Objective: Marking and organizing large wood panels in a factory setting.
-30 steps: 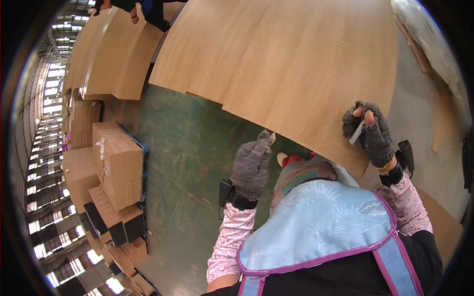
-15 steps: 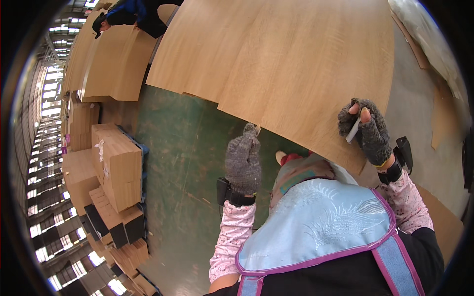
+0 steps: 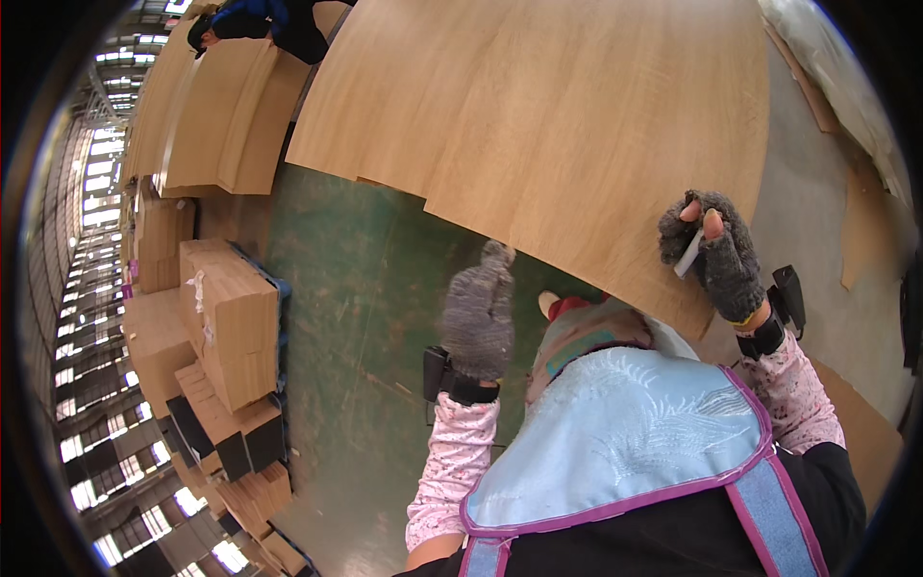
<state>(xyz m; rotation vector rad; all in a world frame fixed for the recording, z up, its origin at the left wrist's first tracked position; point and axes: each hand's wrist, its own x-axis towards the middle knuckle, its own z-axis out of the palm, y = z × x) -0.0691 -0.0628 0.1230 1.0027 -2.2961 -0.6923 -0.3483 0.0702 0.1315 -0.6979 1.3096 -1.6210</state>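
Note:
A large wood-grain board (image 3: 558,115) spreads in front of me, its near edge slanting down to the right. My left hand (image 3: 478,317), in a grey knit glove, is closed with its fingertips at that near edge. Whether it pinches the edge or some small thing there, I cannot make out. Over the board's right near corner, my right hand (image 3: 716,255), gloved likewise with bare fingertips showing, is closed round a small flat white piece (image 3: 688,254). Part of that piece is hidden in the glove.
Stacks of panels (image 3: 231,317) stand on the green floor (image 3: 346,308) at left. Far left, a person (image 3: 264,24) bends over large brown sheets (image 3: 212,125). Clear plastic film (image 3: 836,67) and cardboard pieces (image 3: 870,231) lie along the right side.
My left hand has shifted slightly right along the board's edge. My right hand stays put. Far left, the person's head has moved a little and the brown sheets look rearranged.

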